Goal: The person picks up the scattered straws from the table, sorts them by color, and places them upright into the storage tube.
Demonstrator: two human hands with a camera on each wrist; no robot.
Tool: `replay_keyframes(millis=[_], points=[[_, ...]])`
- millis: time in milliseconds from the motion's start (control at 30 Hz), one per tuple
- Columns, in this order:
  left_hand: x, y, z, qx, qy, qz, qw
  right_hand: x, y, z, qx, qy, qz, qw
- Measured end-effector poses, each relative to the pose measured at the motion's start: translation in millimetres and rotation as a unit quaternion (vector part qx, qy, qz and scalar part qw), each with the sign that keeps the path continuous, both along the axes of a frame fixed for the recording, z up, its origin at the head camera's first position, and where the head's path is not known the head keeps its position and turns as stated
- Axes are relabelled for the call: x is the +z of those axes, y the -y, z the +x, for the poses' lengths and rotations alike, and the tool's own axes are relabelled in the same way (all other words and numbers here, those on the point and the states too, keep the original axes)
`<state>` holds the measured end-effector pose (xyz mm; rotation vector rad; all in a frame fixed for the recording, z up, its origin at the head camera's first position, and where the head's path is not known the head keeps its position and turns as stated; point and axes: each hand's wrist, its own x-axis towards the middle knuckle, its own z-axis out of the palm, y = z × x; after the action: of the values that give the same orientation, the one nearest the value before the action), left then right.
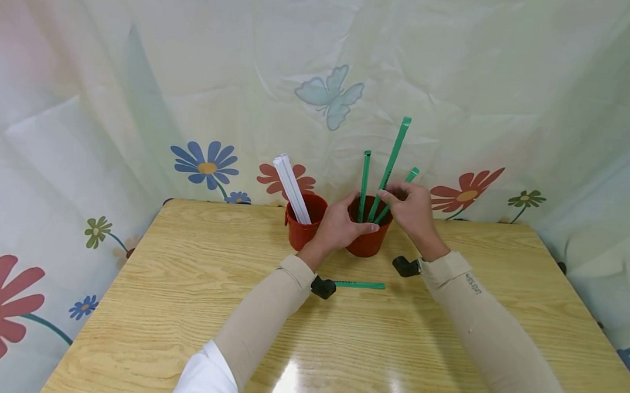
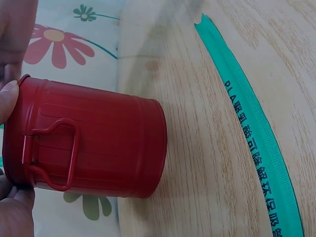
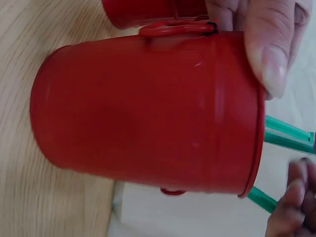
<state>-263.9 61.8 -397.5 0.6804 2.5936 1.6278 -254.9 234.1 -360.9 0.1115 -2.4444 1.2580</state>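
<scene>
My left hand (image 1: pixel 340 224) grips the rim of the right-hand red bucket (image 1: pixel 365 244), thumb on its near side. Green wrapped straws stand in that bucket: a short one (image 1: pixel 366 175) at the left and another (image 1: pixel 411 175) leaning right. Between them a taller green straw (image 1: pixel 397 147) rises well above the others, pinched at mid-length by the fingertips of my right hand (image 1: pixel 413 209). In the right wrist view, this bucket (image 3: pixel 148 113) hides the straws' lower ends. One more green straw (image 2: pixel 247 123) with printed lettering lies flat on the table.
A second red bucket (image 1: pixel 298 235) with white wrapped straws (image 1: pixel 292 187) stands close at the left. The wooden table (image 1: pixel 183 308) ends just behind the buckets, against a flower-printed curtain (image 1: pixel 220 69). Black wrist cameras (image 1: pixel 407 267) jut out below both hands.
</scene>
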Motion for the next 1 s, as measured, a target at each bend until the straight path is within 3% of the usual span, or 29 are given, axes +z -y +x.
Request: replay_keyframes(millis=[167, 433, 767, 1000], points=[[1.1, -0.3, 0.0, 0.010, -0.003, -0.016, 0.9998, -6.0, -5, 7.4, -0.030, -0.010, 0.047, 0.9984], [2.1, 0.3, 1.0, 0.007, 0.002, -0.008, 0.9999, -15.2, -10, 24.8, -0.029, -0.051, 0.057, 0.9967], [2.7, 0.1, 2.0, 0.009, 0.014, -0.016, 0.9997, -22.9, -8, 49.8, 0.016, -0.044, 0.051, 0.9976], [2.7, -0.2, 2.3, 0.006, 0.004, -0.018, 0.9998, -28.3, -5, 61.8, 0.059, -0.042, 0.052, 0.9960]])
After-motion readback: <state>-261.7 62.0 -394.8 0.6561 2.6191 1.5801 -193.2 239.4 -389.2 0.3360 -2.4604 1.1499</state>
